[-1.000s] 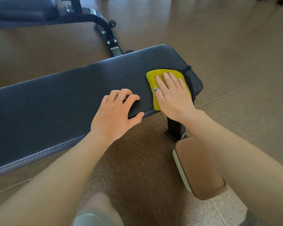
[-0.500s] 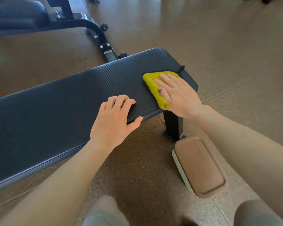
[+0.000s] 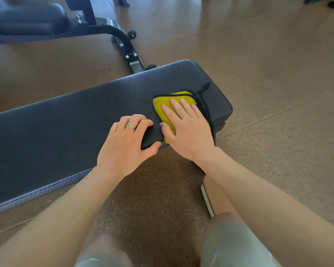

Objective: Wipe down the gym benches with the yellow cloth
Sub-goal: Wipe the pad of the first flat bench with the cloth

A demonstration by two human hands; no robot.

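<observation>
A flat gym bench with a dark ribbed pad runs from lower left to middle right. The yellow cloth, edged in black, lies folded on the pad near its right end. My right hand presses flat on the cloth with straight fingers, covering most of it. My left hand, a ring on one finger, rests on the bench's near edge just left of the cloth, its fingers bent on the pad and its thumb at the side.
A second bench with a black metal frame and wheels stands behind at upper left. A brown-topped block lies on the floor beneath my right forearm. My knees are at the bottom. Brown speckled floor spreads to the right.
My right hand has slid the cloth back from the bench's right end and near edge toward my left hand. The left hand stays on the near edge.
</observation>
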